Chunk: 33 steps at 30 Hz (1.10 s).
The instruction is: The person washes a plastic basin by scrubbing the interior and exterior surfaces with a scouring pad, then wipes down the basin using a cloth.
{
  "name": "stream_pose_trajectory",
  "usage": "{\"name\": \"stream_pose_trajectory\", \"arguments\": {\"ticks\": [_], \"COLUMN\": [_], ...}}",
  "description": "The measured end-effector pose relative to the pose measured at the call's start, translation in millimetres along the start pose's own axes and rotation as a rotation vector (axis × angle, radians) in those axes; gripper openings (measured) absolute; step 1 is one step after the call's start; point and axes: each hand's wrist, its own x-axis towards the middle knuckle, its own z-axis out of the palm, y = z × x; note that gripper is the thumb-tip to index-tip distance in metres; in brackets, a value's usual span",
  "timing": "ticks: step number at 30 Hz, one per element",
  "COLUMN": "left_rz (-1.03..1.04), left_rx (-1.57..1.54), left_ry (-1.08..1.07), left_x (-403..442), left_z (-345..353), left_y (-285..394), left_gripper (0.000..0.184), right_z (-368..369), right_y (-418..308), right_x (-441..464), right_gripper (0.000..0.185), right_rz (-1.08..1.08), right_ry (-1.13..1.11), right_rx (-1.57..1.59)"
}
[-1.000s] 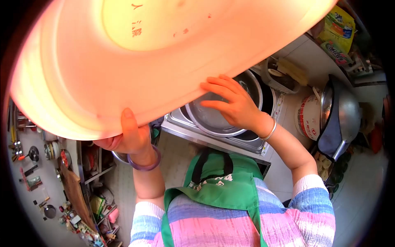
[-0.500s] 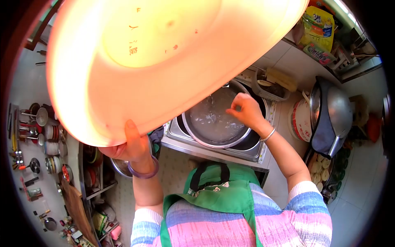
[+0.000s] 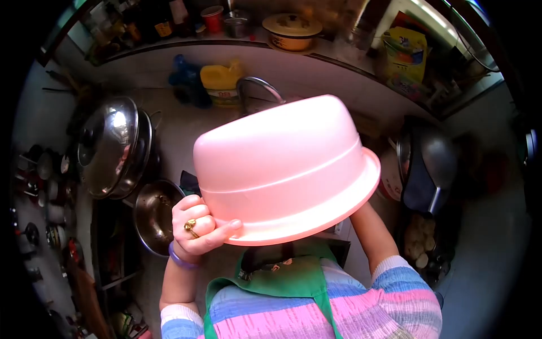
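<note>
A pink plastic basin (image 3: 282, 164) fills the middle of the view, tilted so that its outer wall and flared rim show. My left hand (image 3: 197, 226), with a gold ring and a purple bangle, is closed on the rim at the basin's lower left, the thumb lying along it. On the other side my right forearm (image 3: 374, 234) runs up behind the basin. The basin hides my right hand, so its fingers do not show. The sink and the metal bowl in it are hidden too. A curved faucet (image 3: 257, 85) rises just behind the basin.
To the left stand a lidded metal pot (image 3: 110, 147) and a metal pan (image 3: 155, 217). A yellow jug (image 3: 222, 82) is at the back wall, below a shelf with a lidded yellow pot (image 3: 291, 34). At the right a wok (image 3: 432, 152) leans.
The basin has come down from high in front of the camera and turned, its outer wall now showing. My right hand, seen earlier above the metal bowl of water, is now hidden behind it.
</note>
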Motion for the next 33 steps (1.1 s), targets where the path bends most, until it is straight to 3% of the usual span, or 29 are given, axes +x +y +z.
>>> {"name": "stream_pose_trajectory", "arguments": {"ticks": [3,9,19,22,24,26,28,30,31,32,33], "left_rz": [0.032,0.093,0.070,0.042,0.045,-0.033,-0.194,-0.438,-0.702,-0.932,-1.131], "left_rx": [-0.007,-0.054,-0.016,0.056,0.091,0.129,0.220,0.368,0.369,0.248,-0.086], "left_ry": [-0.063,-0.201,-0.139,-0.148,-0.179,-0.179,-0.095,0.073,0.116,0.290,0.426], "left_x": [-5,-10,-25,-40,-41,-48,-58,-67,-63,-86,-102], "left_z": [5,3,15,15,16,16,21,32,32,40,41], "left_y": [9,15,17,16,16,17,17,20,26,17,15], "left_gripper": [0.035,0.028,0.036,0.031,0.036,0.033,0.033,0.037,0.042,0.044,0.044], "right_z": [-5,2,12,7,-7,-9,-9,-6,0,6,12], "right_y": [-10,-13,3,19,17,-43,-53,-26,-18,-10,-5], "right_x": [2,0,3,3,1,-23,-29,-21,-21,-24,-30], "right_gripper": [0.010,0.009,0.009,0.010,0.013,0.013,0.013,0.015,0.016,0.017,0.018], "right_rz": [-0.015,-0.027,-0.070,-0.106,-0.194,-0.311,-0.270,-0.066,-0.058,-0.047,-0.032], "right_ry": [0.042,0.082,0.087,-0.051,-0.294,-0.225,-0.173,-0.145,-0.093,-0.041,0.010], "right_rx": [0.139,0.272,0.401,0.467,0.438,0.512,0.554,0.566,0.516,0.466,0.413]}}
